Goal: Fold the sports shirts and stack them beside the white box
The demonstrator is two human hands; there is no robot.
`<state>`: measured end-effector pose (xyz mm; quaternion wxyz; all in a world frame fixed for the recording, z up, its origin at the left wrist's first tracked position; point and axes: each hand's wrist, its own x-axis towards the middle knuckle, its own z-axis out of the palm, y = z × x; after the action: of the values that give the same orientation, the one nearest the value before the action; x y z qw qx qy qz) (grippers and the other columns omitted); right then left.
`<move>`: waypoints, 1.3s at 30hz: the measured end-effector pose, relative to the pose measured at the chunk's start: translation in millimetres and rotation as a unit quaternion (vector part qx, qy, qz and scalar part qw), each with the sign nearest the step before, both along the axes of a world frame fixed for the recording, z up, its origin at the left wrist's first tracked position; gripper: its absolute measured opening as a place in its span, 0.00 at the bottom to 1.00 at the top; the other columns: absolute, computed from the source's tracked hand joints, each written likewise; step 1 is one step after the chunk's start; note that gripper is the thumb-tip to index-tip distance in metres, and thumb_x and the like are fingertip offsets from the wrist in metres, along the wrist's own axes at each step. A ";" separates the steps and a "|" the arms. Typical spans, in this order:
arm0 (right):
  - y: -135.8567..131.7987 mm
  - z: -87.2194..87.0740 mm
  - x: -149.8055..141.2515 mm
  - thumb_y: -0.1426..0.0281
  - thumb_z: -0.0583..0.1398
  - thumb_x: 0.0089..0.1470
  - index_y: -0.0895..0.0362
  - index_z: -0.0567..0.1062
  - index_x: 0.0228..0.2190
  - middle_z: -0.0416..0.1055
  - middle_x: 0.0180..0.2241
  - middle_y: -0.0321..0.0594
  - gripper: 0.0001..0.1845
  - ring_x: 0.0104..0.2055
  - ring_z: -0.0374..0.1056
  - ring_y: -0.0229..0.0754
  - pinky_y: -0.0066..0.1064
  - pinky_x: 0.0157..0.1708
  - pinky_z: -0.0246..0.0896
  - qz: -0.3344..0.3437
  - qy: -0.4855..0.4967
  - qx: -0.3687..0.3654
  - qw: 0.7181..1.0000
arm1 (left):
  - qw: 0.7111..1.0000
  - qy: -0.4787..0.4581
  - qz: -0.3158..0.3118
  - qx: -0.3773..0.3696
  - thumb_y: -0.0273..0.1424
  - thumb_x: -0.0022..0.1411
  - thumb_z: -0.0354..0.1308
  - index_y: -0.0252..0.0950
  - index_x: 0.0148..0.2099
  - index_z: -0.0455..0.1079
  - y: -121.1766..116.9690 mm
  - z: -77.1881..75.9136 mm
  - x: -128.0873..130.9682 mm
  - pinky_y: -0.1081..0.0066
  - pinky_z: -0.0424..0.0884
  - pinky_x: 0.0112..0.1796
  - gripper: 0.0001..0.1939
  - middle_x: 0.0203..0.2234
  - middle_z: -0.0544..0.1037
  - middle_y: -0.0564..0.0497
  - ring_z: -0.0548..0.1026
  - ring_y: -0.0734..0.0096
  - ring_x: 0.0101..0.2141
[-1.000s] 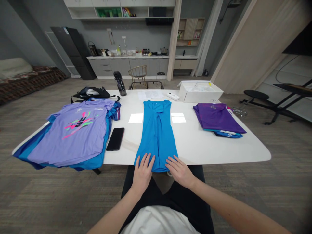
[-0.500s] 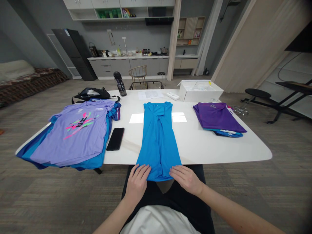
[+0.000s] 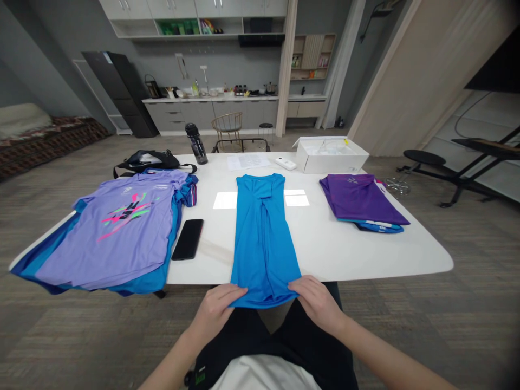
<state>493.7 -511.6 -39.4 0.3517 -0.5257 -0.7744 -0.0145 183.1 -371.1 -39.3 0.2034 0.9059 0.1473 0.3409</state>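
A blue T-shirt [image 3: 266, 238], with its sides turned inward into a long narrow strip, lies on the white table [image 3: 333, 254]. Its collar faces the far side, and its hem hangs past the near edge. My left hand [image 3: 217, 304] grips the left corner of the hem, fingers on top and thumb underneath out of sight. On the opposite corner, my right hand [image 3: 319, 303] pinches the fabric the same way. Between the two hands the hem is stretched, with a loose fold in the middle.
To the left lie a spread stack of shirts topped by a lilac one [image 3: 122, 227], a phone [image 3: 187, 239], a black bag [image 3: 152, 161] and a bottle [image 3: 196, 144]. Folded purple clothing [image 3: 361, 197] sits right, a white box [image 3: 331, 154], remote [image 3: 285, 163] and papers [image 3: 247, 161] behind.
Both hands have shifted outward to the hem's corners and closed on the fabric. The hem is spread wider than before. The view has tilted slightly.
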 end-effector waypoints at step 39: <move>468.7 -6.3 187.7 0.52 0.55 0.65 0.56 0.71 0.57 0.68 0.56 0.56 0.27 0.59 0.61 0.61 0.53 0.53 0.57 -0.389 -0.045 -0.205 0.897 | 0.895 0.264 0.331 -0.141 0.49 0.66 0.55 0.35 0.62 0.65 462.3 -2.5 248.9 0.47 0.62 0.56 0.30 0.58 0.72 0.35 0.68 0.41 0.59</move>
<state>681.4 -43.0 -45.7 0.1668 -0.8443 -0.5091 -0.0146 432.1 91.2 -41.9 0.1580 0.8232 0.5335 0.1127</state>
